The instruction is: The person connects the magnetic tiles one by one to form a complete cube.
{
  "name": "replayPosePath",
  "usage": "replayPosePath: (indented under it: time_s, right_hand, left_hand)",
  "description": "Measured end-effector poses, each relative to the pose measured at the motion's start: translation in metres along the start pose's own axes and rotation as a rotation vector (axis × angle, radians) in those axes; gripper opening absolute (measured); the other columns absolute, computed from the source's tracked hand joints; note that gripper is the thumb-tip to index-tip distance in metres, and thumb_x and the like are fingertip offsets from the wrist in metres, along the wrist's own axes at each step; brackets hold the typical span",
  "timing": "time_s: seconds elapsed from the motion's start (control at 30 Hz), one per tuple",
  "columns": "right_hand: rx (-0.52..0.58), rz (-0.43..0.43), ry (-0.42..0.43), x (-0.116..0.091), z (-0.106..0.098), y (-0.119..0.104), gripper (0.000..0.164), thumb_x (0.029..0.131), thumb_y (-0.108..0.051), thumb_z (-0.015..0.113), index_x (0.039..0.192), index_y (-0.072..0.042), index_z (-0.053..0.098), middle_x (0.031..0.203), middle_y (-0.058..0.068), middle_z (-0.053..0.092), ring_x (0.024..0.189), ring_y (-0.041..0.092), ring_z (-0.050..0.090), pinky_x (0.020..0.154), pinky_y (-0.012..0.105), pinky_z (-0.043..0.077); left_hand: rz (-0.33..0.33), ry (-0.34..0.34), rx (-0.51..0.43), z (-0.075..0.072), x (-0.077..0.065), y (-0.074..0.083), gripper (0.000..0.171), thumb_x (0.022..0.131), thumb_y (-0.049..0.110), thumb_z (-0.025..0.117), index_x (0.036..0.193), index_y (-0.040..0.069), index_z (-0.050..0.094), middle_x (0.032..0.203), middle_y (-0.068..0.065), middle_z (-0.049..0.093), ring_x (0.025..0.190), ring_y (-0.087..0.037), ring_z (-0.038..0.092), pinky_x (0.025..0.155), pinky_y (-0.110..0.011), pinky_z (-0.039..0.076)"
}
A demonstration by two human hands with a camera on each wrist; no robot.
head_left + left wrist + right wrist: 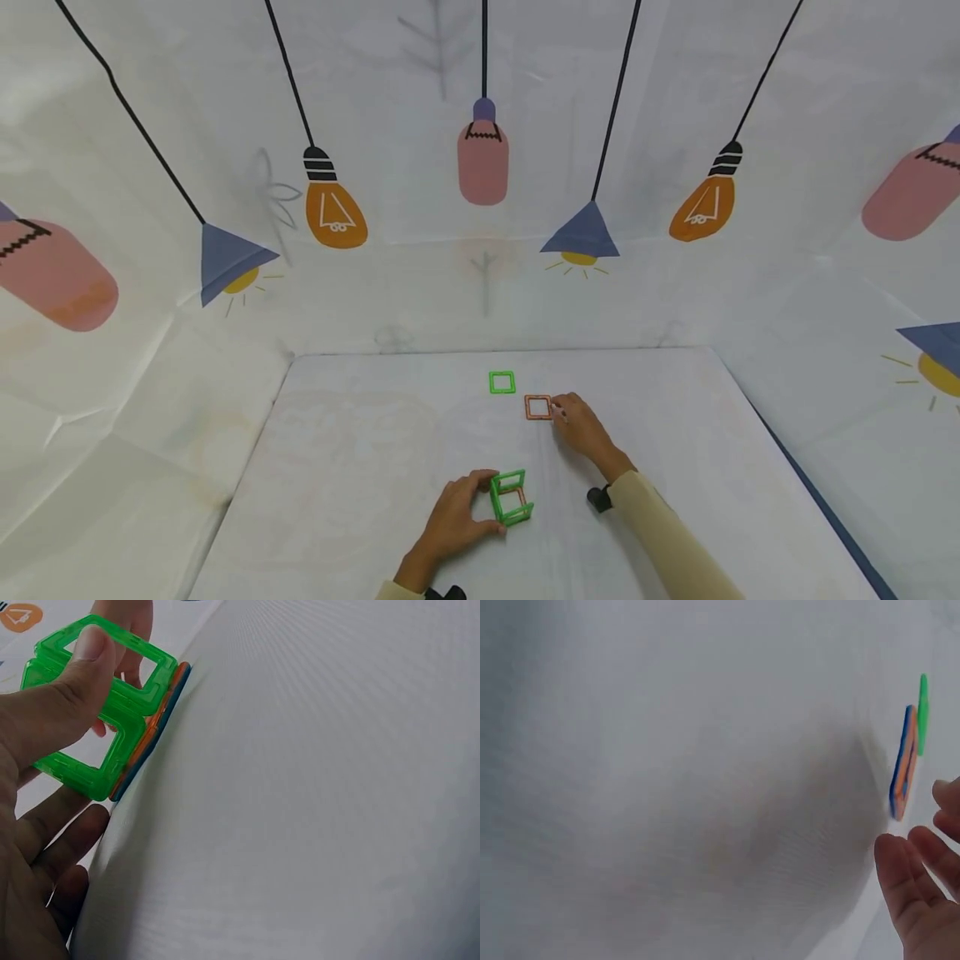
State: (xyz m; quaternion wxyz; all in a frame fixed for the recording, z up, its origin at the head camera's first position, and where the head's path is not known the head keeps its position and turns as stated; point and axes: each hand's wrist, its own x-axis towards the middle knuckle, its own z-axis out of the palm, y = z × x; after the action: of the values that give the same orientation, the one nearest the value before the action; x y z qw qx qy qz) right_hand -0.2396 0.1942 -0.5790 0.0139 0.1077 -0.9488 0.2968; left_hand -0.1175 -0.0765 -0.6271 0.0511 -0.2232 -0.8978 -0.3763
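Note:
In the head view, my left hand (455,518) holds a small box of green magnetic tiles (496,502), thumb at the near side and fingers at the far side. Its base is an orange tile; the left wrist view shows the thumb over a green wall (154,701) and an orange and blue edge (154,731) along the bottom. Farther off, my right hand (583,427) has its fingertips right at the right edge of a flat orange square tile (527,407). In the right wrist view, a small gap separates the fingers (897,874) from that tile (904,769).
A flat green square tile (491,383) lies just beyond the orange one, to its left. All of it is on a white table (360,467) with white sheet walls behind, printed with hanging lamps (483,171). A dark wristband (599,499) sits at the right wrist.

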Motion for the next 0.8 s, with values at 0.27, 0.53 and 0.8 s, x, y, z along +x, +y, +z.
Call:
replayPosePath:
  time_s: [0.27,0.53,0.8]
  right_hand:
    - [-0.016,-0.012,-0.104,0.022,0.006,0.005,0.051,0.088,-0.013,0.076,0.134,0.001,0.057,0.136,0.019,0.060,0.125,0.037,0.053,0.105,0.051,0.043]
    - [-0.003,0.051,-0.098,0.024,0.008,0.008,0.063,0.082,-0.014,0.082,0.136,0.003,0.055,0.116,0.018,0.052,0.092,0.024,0.055,0.083,0.040,0.049]
    - [0.067,0.031,-0.016,0.009,0.013,0.019,0.045,0.084,-0.007,0.079,0.124,-0.003,0.059,0.088,0.006,0.060,0.076,0.014,0.055,0.069,0.030,0.047]
  left_hand:
    - [0.113,0.041,0.010,0.000,-0.002,-0.005,0.071,0.073,0.051,0.081,0.134,0.024,0.057,0.125,0.009,0.067,0.110,-0.011,0.063,0.090,-0.032,0.045]
    - [0.127,0.048,-0.092,0.000,-0.003,-0.009,0.033,0.095,0.031,0.066,0.126,0.021,0.064,0.118,0.006,0.071,0.105,-0.011,0.066,0.085,-0.031,0.048]
    - [0.114,0.053,-0.162,-0.001,-0.001,-0.012,0.023,0.093,0.022,0.068,0.115,0.021,0.069,0.108,0.007,0.074,0.094,-0.006,0.067,0.080,-0.027,0.047]
